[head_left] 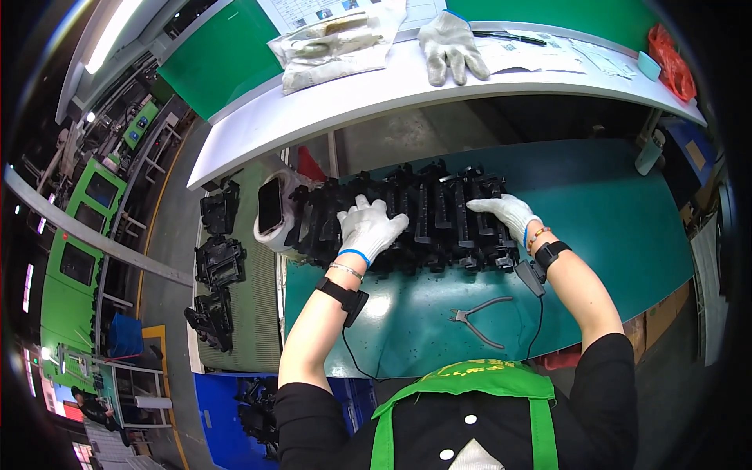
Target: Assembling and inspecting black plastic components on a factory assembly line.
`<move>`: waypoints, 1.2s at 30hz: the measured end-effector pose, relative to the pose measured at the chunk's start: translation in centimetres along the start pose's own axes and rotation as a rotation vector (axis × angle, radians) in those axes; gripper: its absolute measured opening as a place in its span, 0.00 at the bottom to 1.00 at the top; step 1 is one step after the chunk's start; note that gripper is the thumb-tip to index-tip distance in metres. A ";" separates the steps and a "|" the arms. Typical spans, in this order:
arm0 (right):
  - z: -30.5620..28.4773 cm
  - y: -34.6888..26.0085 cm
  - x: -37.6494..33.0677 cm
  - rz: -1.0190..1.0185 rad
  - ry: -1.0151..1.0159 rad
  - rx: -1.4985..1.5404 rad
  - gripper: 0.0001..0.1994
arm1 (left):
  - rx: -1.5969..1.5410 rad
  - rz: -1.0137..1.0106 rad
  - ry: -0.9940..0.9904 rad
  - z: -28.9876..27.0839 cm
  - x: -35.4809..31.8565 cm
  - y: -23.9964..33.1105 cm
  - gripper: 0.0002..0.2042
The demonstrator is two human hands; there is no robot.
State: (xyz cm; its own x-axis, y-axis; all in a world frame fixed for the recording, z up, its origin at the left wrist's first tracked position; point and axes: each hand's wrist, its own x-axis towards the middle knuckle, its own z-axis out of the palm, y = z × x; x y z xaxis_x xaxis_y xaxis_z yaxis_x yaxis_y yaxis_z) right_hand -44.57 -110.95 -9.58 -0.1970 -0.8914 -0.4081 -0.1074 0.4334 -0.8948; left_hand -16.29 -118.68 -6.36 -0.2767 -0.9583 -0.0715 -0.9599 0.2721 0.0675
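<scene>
I have the left gloved hand (pixel 371 230) palm down over the row of black moulded plastic frames (pixel 442 211), its fingers spread wide; it looks laid on rather than clamped, perhaps to steady the pieces where they crowd together. The right gloved hand (pixel 507 213) is at the row's right end, fingers extended inward along the top. Its thumb is hidden from me, so I cannot tell whether it pinches a frame or only rests against one. With a hand at either side, I judge the arrangement suits keeping the row from spreading.

The frames run between the hands and on past the left one, packed side by side, most with their long sides pointing away from the wearer; that probably saves space on the green tabletop (pixel 611 211).

On the wearer's side of the right hand, I see diagonal cutters (pixel 464 316) lying with handles apart, clear of the row yet within easy reach. Left of the left hand, a smartphone (pixel 271 205) leans on a roll of clear film (pixel 274 241), which seems to prop its screen up. Farther left, loose black frames (pixel 221 262) sit apart from each other on a ribbed belt (pixel 258 333).
</scene>
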 end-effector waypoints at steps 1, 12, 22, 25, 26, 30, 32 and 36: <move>-0.2 0.0 -0.1 0.008 -0.022 0.033 0.27 | -0.001 -0.003 0.002 0.1 -0.2 0.1 0.30; -0.4 -1.2 -1.6 0.025 0.015 0.076 0.27 | -0.678 -0.267 -0.058 1.3 0.9 -0.5 0.64; -0.9 0.9 1.3 0.051 -0.080 0.221 0.27 | -0.523 -0.196 -0.265 -2.3 0.7 -0.3 0.61; -0.6 1.1 1.6 0.072 -0.069 0.187 0.28 | -0.355 -0.159 -0.264 -3.1 0.4 -0.5 0.58; -0.5 1.2 1.7 0.069 -0.069 0.183 0.29 | -0.254 -0.080 -0.133 -2.7 0.2 -1.4 0.57; -0.5 1.7 2.6 0.066 -0.053 0.151 0.32 | -0.081 0.000 0.151 -0.6 0.4 -5.5 0.54; -0.5 1.6 2.6 0.066 -0.046 0.138 0.33 | -0.159 -0.181 0.204 0.0 0.5 -7.5 0.53; -0.5 1.3 2.4 0.057 -0.055 0.120 0.36 | -0.440 -0.436 -0.206 -1.5 1.1 -8.4 0.50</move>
State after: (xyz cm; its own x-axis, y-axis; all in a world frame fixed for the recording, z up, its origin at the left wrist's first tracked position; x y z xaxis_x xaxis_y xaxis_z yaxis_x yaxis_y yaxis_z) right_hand -45.63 -112.50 -11.60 -0.1454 -0.8733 -0.4650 0.0204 0.4673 -0.8839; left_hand -8.46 -122.13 -5.47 0.0892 -0.9243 -0.3710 -0.8899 -0.2413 0.3872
